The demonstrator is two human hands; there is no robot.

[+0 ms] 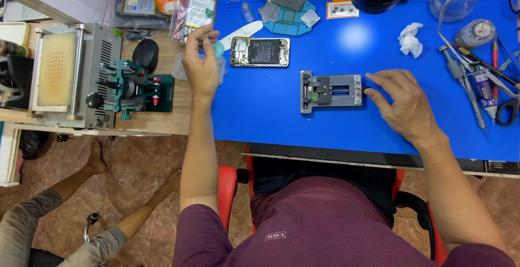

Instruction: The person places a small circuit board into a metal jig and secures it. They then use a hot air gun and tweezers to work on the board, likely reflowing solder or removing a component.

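Mid-frame, the grey jig [331,91] lies long axis left-right, knob end right, pinched by the right hand [403,104]; left hand [201,63], upper left, grips a small teal thing [218,49]

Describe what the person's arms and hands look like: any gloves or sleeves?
Both hands are bare, with no gloves: the left hand and the right hand. The forearms are uncovered too. Short maroon sleeves of a T-shirt cover only the upper arms. No watch or rings are visible.

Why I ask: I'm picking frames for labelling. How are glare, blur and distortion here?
Head view: a soft glare patch whitens the blue work mat; the left hand and right hand look reasonably sharp, like the grey metal clamping fixture; edges bow slightly, wide-angle style.
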